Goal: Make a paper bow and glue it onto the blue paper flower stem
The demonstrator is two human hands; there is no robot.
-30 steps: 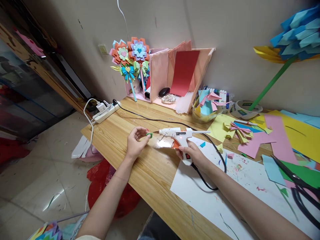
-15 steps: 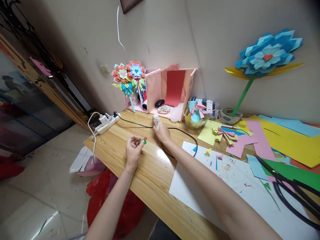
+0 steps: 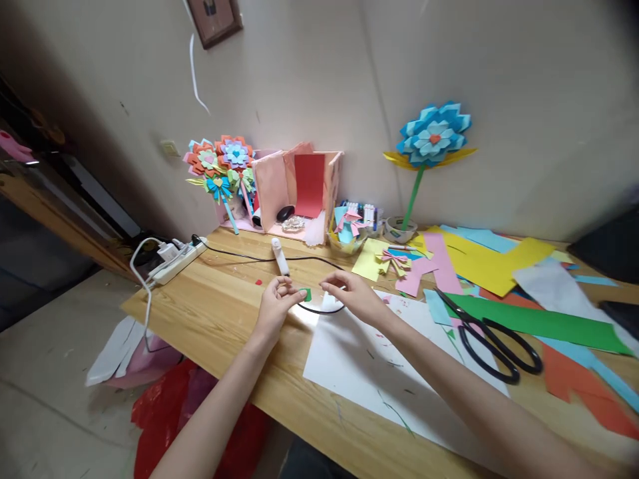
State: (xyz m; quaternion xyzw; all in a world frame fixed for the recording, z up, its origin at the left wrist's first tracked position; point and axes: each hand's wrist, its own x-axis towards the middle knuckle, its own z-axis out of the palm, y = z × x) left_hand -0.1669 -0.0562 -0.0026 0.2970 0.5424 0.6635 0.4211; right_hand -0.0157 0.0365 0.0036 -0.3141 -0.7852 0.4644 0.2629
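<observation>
My left hand [image 3: 276,306] pinches a small green piece of paper [image 3: 307,294] between thumb and fingers, just above the table. Close by on its right, my right hand [image 3: 355,296] is free of the glue gun, its fingers loosely curved and apart with nothing visible in them. Behind my left hand the white glue gun [image 3: 280,255] rests on the wood, seen end-on. A tiny red paper piece [image 3: 258,283] lies left of it. Beneath my right hand and forearm spreads a white sheet [image 3: 344,359] with scraps on it.
Black scissors [image 3: 486,336] lie at right among coloured papers [image 3: 464,256]. A power strip [image 3: 180,261] sits at the left edge, its black cord [image 3: 234,253] crossing the table. Paper flowers [image 3: 234,156], a pink box [image 3: 272,186] and a bowl [image 3: 344,239] line the wall.
My right hand set the glue gun on the table, let it go, and came back beside my left hand. The left hand keeps the green paper. The view has swung right.
</observation>
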